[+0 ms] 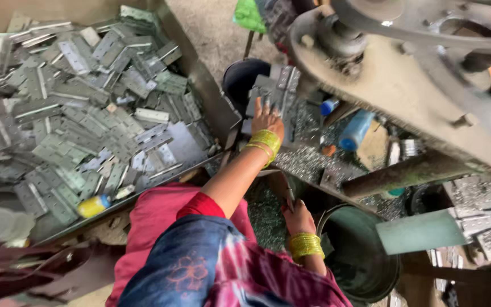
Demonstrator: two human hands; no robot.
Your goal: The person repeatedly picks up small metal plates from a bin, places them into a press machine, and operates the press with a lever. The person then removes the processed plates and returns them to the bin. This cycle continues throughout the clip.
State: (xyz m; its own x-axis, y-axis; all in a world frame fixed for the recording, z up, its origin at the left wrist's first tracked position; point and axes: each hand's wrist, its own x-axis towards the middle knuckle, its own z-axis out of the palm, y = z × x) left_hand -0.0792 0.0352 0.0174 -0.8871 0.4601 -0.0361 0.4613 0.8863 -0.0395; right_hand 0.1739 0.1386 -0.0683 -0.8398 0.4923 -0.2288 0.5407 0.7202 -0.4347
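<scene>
Left hand (266, 118) lies flat, grasping nothing, on stacked metal hinges (277, 91) at the press; right hand (298, 219) grips a thin tool (288, 196), its purpose indeterminable.

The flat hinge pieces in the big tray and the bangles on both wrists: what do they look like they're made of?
hinge pieces: apparently sheet metal, dull grey with a pale plated sheen; thin, flat, punched with holes. A stack of the same sits under the left hand.
bangles: shiny gold-yellow, glinting; metal or glass, I cannot tell. The right hand wears a matching set.
</scene>
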